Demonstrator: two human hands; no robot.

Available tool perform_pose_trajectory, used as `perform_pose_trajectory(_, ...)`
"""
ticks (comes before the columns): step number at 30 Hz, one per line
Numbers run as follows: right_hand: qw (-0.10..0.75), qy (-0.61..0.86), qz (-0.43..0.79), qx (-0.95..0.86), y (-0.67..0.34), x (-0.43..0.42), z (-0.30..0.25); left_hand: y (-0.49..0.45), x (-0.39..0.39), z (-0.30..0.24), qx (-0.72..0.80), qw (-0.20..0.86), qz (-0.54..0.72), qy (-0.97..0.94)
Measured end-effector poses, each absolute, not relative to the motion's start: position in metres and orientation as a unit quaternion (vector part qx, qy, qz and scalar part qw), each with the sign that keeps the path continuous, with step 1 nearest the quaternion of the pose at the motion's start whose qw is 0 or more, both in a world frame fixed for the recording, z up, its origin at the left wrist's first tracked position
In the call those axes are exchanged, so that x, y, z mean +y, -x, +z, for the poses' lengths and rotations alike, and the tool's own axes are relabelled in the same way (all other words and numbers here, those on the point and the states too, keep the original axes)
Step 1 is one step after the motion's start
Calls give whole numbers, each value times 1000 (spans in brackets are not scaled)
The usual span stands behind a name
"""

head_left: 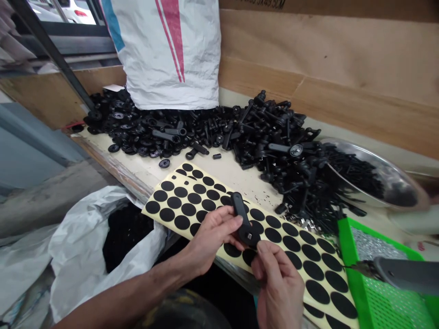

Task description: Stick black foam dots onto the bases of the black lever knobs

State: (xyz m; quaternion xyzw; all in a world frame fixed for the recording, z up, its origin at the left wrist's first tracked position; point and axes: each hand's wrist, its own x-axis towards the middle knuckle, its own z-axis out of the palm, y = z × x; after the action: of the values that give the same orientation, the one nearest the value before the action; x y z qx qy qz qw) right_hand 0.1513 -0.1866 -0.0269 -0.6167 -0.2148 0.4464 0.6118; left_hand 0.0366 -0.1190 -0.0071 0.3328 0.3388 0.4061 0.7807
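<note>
The left hand (212, 237) and right hand (279, 285) each hold a tight grip on a black plastic lever knob (241, 214), just above a sheet of black adhesive dots (291, 242).

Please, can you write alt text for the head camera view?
The left hand and the right hand hold a black plastic lever handle over a sheet of black adhesive dots; behind lies a heap of black plastic parts.

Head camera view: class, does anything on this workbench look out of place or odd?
The steel bowl at the right sits tipped, with black plastic parts spilling from it in a loose heap across the bench. One round black disc lies stray, apart from the pile.
</note>
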Motion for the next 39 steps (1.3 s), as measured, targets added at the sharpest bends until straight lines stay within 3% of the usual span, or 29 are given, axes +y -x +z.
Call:
perform_pose_trajectory(14,592,645,418,-242,-151,-187,-32,-36,-120,-4,342,771,407,-350)
perform_pose_trajectory(23,528,715,298,-347,-151,-185,-26,-39,-126,-5,389,727,437,-360)
perform_pose_trajectory(26,483,730,202,-439,-152,-183,-22,-41,-127,-7,408,704,452,-365)
perform_pose_trajectory(31,340,742,-10,-577,-153,-182,-16,-41,-132,-17,410,655,502,-388)
perform_pose_trajectory(39,269,772,-16,-576,-170,-178,-16,-33,-134,-14,407,644,519,-388)
